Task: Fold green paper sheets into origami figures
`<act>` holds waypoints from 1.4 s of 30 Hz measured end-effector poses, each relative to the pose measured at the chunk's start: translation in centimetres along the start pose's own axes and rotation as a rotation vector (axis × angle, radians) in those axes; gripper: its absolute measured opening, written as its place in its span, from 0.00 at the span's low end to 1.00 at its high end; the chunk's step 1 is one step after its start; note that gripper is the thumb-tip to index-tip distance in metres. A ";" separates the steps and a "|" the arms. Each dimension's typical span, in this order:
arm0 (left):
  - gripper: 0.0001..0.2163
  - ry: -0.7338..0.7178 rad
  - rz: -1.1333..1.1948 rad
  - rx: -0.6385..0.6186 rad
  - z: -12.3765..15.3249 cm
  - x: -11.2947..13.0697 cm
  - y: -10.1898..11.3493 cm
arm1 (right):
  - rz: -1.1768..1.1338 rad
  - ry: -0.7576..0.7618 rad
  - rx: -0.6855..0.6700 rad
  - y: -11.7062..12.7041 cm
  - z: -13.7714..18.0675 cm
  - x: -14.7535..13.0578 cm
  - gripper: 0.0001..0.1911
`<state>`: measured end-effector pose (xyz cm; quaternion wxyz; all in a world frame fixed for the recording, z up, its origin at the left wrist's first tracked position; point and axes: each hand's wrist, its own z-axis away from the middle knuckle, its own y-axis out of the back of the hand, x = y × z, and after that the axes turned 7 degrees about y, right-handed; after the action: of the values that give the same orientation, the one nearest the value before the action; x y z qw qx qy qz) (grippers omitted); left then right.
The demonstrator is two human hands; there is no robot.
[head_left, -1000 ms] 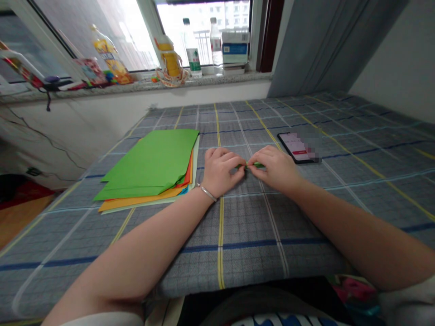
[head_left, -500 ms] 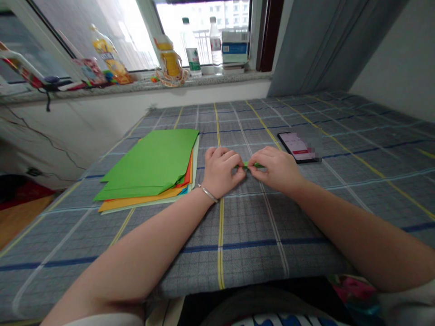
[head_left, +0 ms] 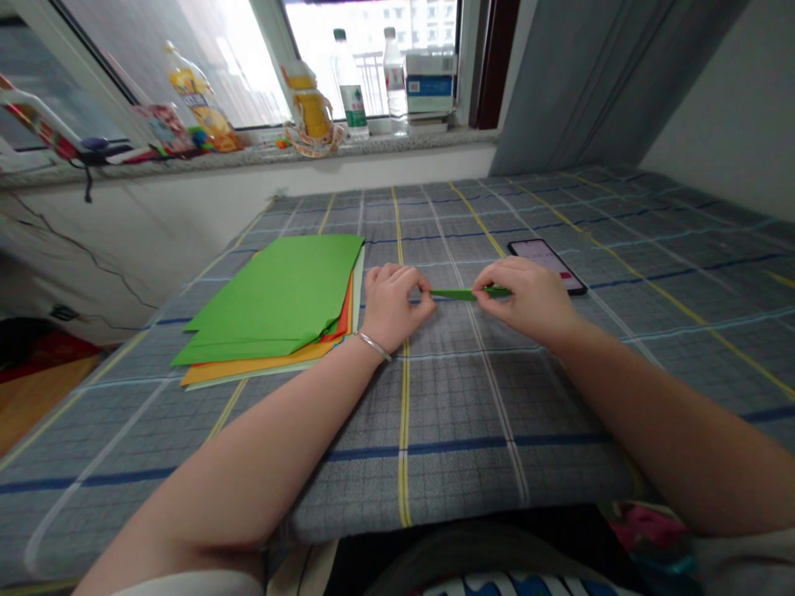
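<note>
A narrow folded strip of green paper (head_left: 463, 294) lies level between my hands. My right hand (head_left: 525, 298) pinches it near its right end. My left hand (head_left: 394, 306) holds the left end in its fingertips, and those fingers hide the very tip. A metal bangle (head_left: 373, 346) circles my left wrist. Left of that hand lies a stack of coloured paper sheets (head_left: 273, 298), green on top with orange and paler sheets showing beneath. My left hand is close to the stack's right edge but apart from it.
A smartphone (head_left: 546, 261) lies just beyond my right hand on the grey plaid cloth (head_left: 428, 430). Bottles (head_left: 349, 87) and packets stand on the windowsill (head_left: 261, 153) behind the cloth. A grey curtain (head_left: 584, 83) hangs at the back right.
My hands have drawn apart sideways, and the green strip now shows at full length between them. My right hand has moved right and farther away, partly over the phone's near edge.
</note>
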<state>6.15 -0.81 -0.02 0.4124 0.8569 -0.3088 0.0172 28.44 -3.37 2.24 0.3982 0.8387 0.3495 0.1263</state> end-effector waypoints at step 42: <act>0.12 0.068 0.411 -0.442 0.2 0.4 -1.4 | -0.642 -0.541 -0.168 -3.0 -0.1 -0.5 0.13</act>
<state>7.19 -0.50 -1.01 0.5867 0.6649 -0.4581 0.0614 26.60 -2.31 0.07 0.5614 0.6548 0.4646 -0.2006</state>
